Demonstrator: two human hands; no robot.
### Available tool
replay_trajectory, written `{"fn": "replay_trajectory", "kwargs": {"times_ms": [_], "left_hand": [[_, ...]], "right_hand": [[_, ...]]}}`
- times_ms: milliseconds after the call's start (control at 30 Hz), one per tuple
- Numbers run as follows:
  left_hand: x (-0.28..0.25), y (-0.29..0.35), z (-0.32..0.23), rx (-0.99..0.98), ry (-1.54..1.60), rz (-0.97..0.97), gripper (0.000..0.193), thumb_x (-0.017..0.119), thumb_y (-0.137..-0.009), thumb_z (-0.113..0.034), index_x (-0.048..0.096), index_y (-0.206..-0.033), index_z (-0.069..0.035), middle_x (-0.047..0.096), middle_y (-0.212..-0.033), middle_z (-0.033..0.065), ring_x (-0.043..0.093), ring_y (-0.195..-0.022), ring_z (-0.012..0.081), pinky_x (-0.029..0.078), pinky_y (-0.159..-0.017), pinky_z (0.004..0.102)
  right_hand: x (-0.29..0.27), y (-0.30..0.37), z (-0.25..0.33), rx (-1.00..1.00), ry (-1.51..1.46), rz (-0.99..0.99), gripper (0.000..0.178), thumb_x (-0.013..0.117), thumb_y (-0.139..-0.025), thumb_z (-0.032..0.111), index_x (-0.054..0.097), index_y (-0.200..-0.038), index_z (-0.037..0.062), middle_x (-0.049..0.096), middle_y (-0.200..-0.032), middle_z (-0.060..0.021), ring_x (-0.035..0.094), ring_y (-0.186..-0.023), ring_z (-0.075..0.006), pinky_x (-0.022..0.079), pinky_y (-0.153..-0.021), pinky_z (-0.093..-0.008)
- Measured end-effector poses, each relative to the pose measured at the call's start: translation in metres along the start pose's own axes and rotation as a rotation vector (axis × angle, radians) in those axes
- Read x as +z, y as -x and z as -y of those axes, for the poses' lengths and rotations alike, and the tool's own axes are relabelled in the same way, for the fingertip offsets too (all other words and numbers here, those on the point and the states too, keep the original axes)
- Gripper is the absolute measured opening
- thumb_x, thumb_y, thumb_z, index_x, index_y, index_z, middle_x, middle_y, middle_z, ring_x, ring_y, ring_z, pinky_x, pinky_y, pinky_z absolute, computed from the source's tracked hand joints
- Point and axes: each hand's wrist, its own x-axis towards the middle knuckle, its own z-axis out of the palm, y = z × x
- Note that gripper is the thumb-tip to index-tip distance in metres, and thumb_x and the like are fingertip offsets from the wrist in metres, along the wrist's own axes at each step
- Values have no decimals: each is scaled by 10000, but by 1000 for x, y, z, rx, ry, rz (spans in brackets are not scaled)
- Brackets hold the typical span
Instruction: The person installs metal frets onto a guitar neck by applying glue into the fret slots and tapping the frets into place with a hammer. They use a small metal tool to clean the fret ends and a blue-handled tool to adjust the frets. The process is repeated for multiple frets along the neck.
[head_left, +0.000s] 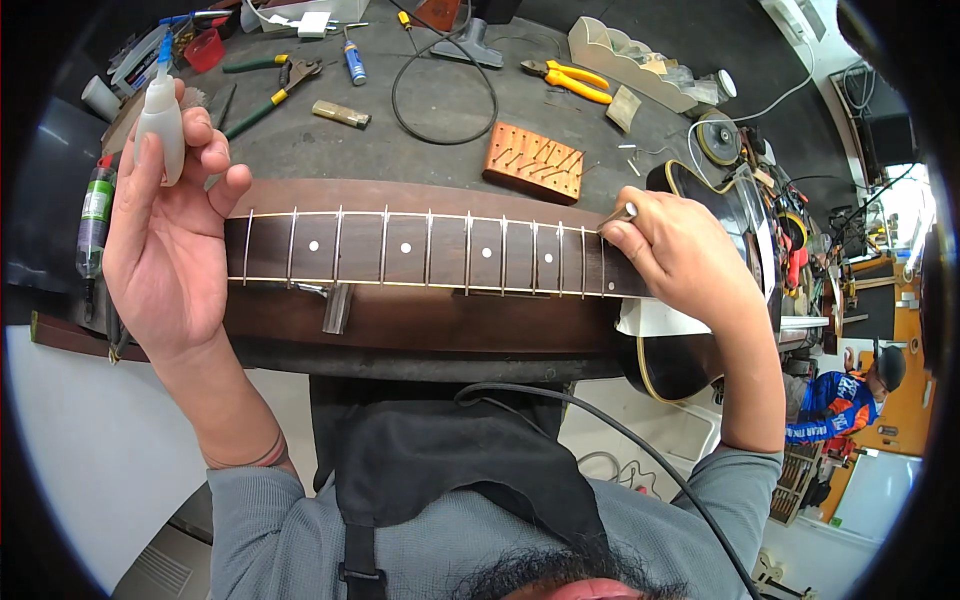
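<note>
A guitar neck with a dark fretboard lies across the bench, its metal frets running crosswise and pale dots set between them. Upright in my left hand is a small white squeeze bottle with a blue tip, held by the fingers beyond the neck's left end. My right hand is closed at the fretboard's right end, gripping a small metal tool whose round end shows by the thumb; the rest of it is hidden. The black guitar body extends under and beyond that hand.
Behind the neck stands a wooden block holding several fret wires. Yellow-handled pliers, green-and-yellow-handled cutters, a blue tube and a looped black cable lie farther back. At far right, another person is in the room.
</note>
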Motion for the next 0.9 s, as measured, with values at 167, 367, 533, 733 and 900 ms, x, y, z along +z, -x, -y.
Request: {"fn": "replay_trajectory", "kwargs": {"times_ms": [167, 367, 533, 733, 900], "left_hand": [[-3, -2, 1, 18, 36, 34, 487, 479, -1208, -202, 479, -1601, 85, 663, -1305, 166, 664, -1140, 207, 662, -972, 387], [-1, -3, 0, 10, 36, 35, 489, 485, -1206, -195, 471, -1599, 94, 666, -1299, 167, 661, -1140, 211, 649, -985, 395], [-2, -3, 0, 7, 29, 36, 489, 483, -1207, -196, 470, -1598, 97, 669, -1292, 170, 662, -1134, 215, 644, -975, 394], [-4, -4, 0, 8, 29, 43, 492, 483, -1206, -194, 464, -1601, 99, 666, -1290, 178, 663, -1135, 215, 645, -971, 393], [-3, -5, 1, 7, 40, 47, 491, 484, -1205, -190, 461, -1602, 99, 659, -1294, 179, 664, -1139, 218, 649, -980, 396]], "right_hand": [[4, 0, 1, -11, 24, -43, 388, 579, -1153, 368, 592, -1009, 8, 695, -878, -230, 700, -917, -449, 536, -830, -543], [7, 1, 3, 1, 32, -79, 370, 595, -1142, 354, 595, -995, 14, 691, -860, -228, 702, -903, -448, 539, -814, -537], [9, 2, 5, 11, 46, -109, 357, 615, -1127, 343, 602, -982, 16, 684, -833, -225, 708, -881, -444, 543, -795, -536], [12, 1, 4, 7, 31, -133, 352, 621, -1121, 336, 606, -976, 15, 684, -823, -226, 709, -856, -446, 545, -781, -537], [10, 2, 5, 21, 26, -116, 353, 622, -1118, 335, 607, -966, 16, 683, -819, -228, 708, -855, -447, 543, -779, -540]]}}
